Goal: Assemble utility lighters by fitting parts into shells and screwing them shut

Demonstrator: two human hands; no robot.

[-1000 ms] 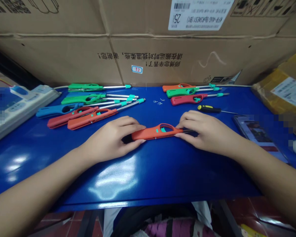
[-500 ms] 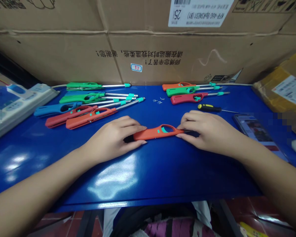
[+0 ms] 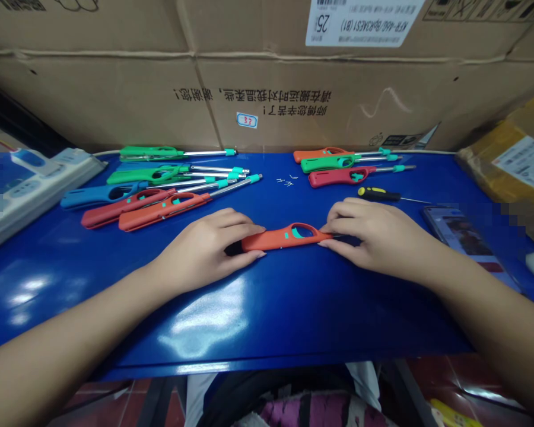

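An orange gas lighter (image 3: 271, 240) with a teal trigger lies across the blue table, between my hands. My left hand (image 3: 211, 243) pinches the end of its handle between thumb and fingers. My right hand (image 3: 365, 234) grips the other end, where the handle meets the metal tube; the fingers hide most of that tube. Behind my left hand lie several more lighters, among them an orange one (image 3: 160, 213), a blue one (image 3: 102, 196) and a green one (image 3: 149, 175). A red lighter (image 3: 333, 178) is the nearest of three at the back right.
A yellow-and-black screwdriver (image 3: 378, 194) and a phone (image 3: 465, 237) lie beyond my right hand. Small pale pieces (image 3: 287, 181) are scattered mid-table. A white power strip (image 3: 40, 190) is at the left, a taped box (image 3: 511, 154) at the right. A large cardboard box (image 3: 258, 77) stands behind.
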